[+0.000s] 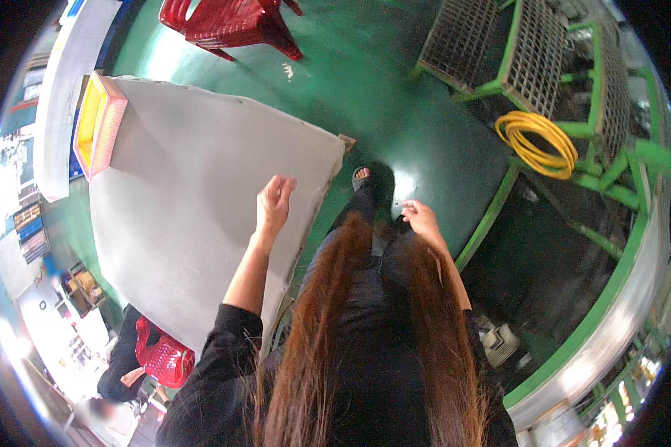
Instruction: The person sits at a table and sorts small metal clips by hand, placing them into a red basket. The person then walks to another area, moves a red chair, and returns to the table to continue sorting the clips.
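Grey counter (186,201) fills the frame's left, its right edge near the loosely curled, released left hand (274,205). Green floor (335,86) spreads across upper centre, above the right hand (420,218), whose grip I cannot tell.

You have blown-out light at left, glare on the green floor (425,145), and deep shadow right of the green bar (488,216). Your fisheye bends edges toward a dark, blurry rim.

A broad pale grey table (201,201) bears a pink-and-yellow rectangular basket (112,123) at its far left corner; a glossy red plastic chair (238,30) stands on the smooth green floor (350,97).
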A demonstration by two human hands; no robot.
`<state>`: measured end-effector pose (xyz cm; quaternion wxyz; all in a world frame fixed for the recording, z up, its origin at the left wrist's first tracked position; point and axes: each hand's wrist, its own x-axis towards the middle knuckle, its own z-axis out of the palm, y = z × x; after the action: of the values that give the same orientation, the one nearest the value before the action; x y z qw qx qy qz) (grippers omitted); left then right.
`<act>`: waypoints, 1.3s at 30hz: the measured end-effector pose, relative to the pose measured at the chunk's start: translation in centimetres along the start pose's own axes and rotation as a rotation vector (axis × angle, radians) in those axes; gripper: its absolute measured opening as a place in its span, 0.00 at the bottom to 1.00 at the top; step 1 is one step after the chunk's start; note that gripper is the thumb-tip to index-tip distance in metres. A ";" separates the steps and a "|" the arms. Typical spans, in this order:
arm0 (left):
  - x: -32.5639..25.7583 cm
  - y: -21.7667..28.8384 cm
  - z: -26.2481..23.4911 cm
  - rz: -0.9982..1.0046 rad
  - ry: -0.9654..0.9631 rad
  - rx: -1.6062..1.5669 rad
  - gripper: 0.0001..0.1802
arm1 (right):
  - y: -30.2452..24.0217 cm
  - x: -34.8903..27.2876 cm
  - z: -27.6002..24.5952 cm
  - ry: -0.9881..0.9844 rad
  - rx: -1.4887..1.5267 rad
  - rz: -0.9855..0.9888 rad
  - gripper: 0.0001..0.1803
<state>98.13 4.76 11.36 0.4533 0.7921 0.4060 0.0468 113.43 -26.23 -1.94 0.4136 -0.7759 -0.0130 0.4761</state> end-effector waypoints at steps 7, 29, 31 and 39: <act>16.0 1.3 -0.8 0.043 0.358 0.336 0.20 | -5.0 9.2 -11.1 0.119 -0.214 0.143 0.10; 26.5 -2.5 4.2 -0.941 0.154 0.433 0.43 | -60.9 62.4 2.8 -0.584 -0.016 -0.369 0.59; 26.8 -1.9 3.8 -0.961 0.155 0.393 0.42 | -62.7 61.7 6.8 -0.609 0.082 -0.324 0.61; 26.5 -1.0 2.4 -0.911 0.210 0.344 0.39 | -56.4 63.2 9.2 -0.542 -0.684 -0.454 0.16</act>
<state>116.28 21.57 1.40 0.2470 0.5887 0.7561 -0.1439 162.19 42.84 -12.93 0.2101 -0.6930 -0.4448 0.5271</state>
